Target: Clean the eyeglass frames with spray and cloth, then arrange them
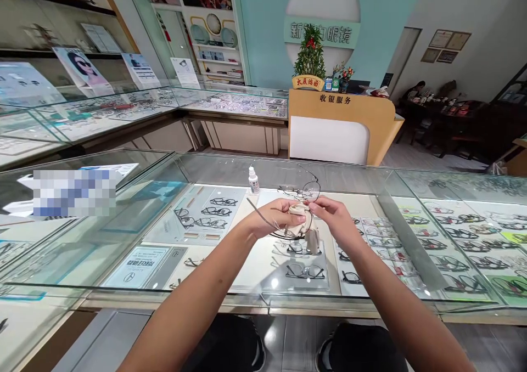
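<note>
Both my hands are raised over the glass counter around a pair of eyeglasses point(312, 190). My left hand point(272, 217) is closed, its thumb pressing a beige cloth point(313, 241) over one lens. Part of the cloth hangs below my fingers. My right hand point(332, 217) pinches the eyeglasses near the middle of the frame. One lens stands out uncovered above my fingers, and a thin temple points left past my left wrist. The covered lens is mostly hidden. Beyond my left hand, a small white dropper bottle point(253, 181) stands upright on the glass.
Under the glass countertop point(230, 169), several eyeglasses point(305, 272) lie in rows on trays. A sheet of paper point(123, 169) rests on the counter at left. Further off stand a wooden cashier desk point(341, 108), a potted plant point(309, 56) and more glass display cases point(135, 108).
</note>
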`<state>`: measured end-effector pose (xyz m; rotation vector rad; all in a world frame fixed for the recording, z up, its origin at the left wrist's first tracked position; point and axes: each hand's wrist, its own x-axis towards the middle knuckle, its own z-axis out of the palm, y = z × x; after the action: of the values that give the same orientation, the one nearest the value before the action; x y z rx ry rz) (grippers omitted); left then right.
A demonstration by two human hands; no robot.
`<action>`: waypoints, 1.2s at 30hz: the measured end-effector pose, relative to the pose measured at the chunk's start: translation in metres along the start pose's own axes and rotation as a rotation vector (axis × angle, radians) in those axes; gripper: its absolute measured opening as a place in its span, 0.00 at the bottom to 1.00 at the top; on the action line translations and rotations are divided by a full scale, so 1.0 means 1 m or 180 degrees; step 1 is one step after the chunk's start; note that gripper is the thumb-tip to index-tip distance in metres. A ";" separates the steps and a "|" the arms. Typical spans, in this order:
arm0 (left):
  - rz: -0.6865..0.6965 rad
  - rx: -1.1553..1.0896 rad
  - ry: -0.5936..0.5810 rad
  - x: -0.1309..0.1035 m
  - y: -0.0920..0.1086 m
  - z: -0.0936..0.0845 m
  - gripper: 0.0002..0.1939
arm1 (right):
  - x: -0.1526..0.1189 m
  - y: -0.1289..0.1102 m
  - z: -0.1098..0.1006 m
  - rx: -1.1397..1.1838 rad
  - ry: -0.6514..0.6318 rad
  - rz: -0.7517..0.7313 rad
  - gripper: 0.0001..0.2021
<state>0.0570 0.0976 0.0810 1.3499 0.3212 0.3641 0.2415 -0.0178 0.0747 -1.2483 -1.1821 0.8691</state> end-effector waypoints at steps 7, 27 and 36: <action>-0.0272 0.0127 -0.0067 0.004 -0.003 0.005 0.24 | 0.005 0.012 0.006 0.0749 0.0235 0.0226 0.14; -0.0233 -0.0275 -0.0094 0.009 -0.016 0.007 0.32 | 0.008 0.005 0.004 0.1453 0.0276 0.0419 0.19; 0.0019 0.0114 -0.0174 0.008 -0.015 0.018 0.28 | 0.004 0.007 0.008 0.1291 0.0299 0.0341 0.19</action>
<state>0.0733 0.0822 0.0702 1.3938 0.2793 0.3272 0.2353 -0.0110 0.0684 -1.0126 -0.8181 1.0573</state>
